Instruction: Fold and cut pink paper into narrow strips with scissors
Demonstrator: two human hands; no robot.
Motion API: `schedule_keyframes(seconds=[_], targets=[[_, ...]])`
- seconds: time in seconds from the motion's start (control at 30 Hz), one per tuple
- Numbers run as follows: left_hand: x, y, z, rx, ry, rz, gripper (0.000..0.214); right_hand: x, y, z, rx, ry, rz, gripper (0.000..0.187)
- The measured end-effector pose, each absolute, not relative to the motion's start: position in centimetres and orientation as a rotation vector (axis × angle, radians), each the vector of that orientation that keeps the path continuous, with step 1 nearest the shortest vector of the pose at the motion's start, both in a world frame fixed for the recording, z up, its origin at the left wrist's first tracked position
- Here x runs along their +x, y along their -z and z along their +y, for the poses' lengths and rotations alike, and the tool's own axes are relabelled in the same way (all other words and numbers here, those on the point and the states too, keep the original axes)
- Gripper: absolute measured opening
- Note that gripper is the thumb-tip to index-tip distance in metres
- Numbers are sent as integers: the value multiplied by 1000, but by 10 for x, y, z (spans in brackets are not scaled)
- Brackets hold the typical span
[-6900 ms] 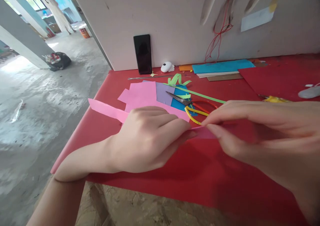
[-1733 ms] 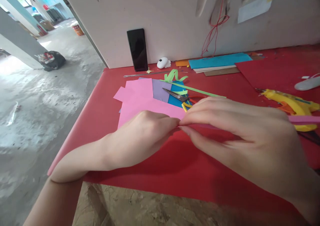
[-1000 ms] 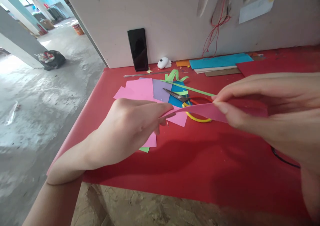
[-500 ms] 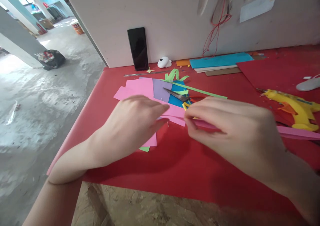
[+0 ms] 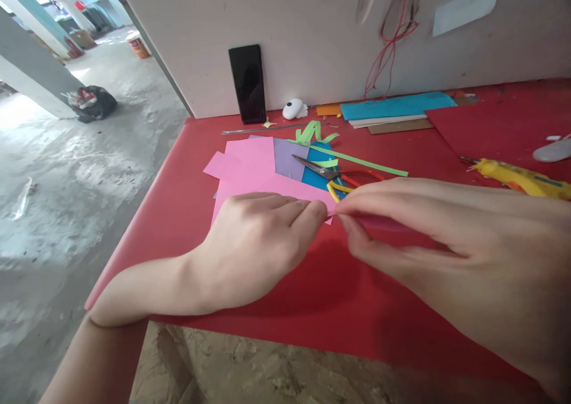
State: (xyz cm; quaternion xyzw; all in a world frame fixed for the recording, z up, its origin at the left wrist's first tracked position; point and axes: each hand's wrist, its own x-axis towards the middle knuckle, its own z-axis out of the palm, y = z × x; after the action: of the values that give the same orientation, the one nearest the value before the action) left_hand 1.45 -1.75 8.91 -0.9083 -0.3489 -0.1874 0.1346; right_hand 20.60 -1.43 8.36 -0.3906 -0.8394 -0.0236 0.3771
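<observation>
My left hand point(image 5: 261, 246) rests on the red table cover point(image 5: 312, 309), its fingers curled and pinching one end of a narrow pink paper strip point(image 5: 379, 222). My right hand point(image 5: 450, 255) pinches the same strip between thumb and forefinger, right beside the left fingertips. Most of the strip is hidden under my right hand. Just beyond my hands lie pink paper sheets point(image 5: 250, 166) overlapping a purple and a blue sheet. Scissors point(image 5: 332, 178) with red and yellow handles rest on them.
A black phone point(image 5: 247, 84) leans on the white wall board. A yellow glue gun point(image 5: 517, 177) lies at the right. Green paper strips point(image 5: 357, 160), a stack of coloured sheets point(image 5: 392, 109) and a small white object point(image 5: 293, 109) sit further back. The table's left edge drops to a concrete floor.
My right hand has slid left along the pink strip until its fingertips meet those of my left hand. The strip's free end at the right is no longer in sight.
</observation>
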Motion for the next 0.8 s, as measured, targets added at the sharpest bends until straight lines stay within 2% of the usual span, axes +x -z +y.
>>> schedule_keyframes(seconds=[0.23, 0.5, 0.63, 0.8], targets=[[13, -92, -19, -2632, 529, -1012, 25, 208, -82, -6, -968, 71, -2135, 18], [9, -100, -22, -2608, 430, -1160, 33, 221, -79, 9, -954, 116, -2062, 11], [10, -100, -23, -2592, 456, -1157, 29, 218, -79, 4, -919, 76, -2113, 7], [12, -100, -26, -2759, 458, -1094, 26, 206, -76, -8, -839, 26, -2096, 16]])
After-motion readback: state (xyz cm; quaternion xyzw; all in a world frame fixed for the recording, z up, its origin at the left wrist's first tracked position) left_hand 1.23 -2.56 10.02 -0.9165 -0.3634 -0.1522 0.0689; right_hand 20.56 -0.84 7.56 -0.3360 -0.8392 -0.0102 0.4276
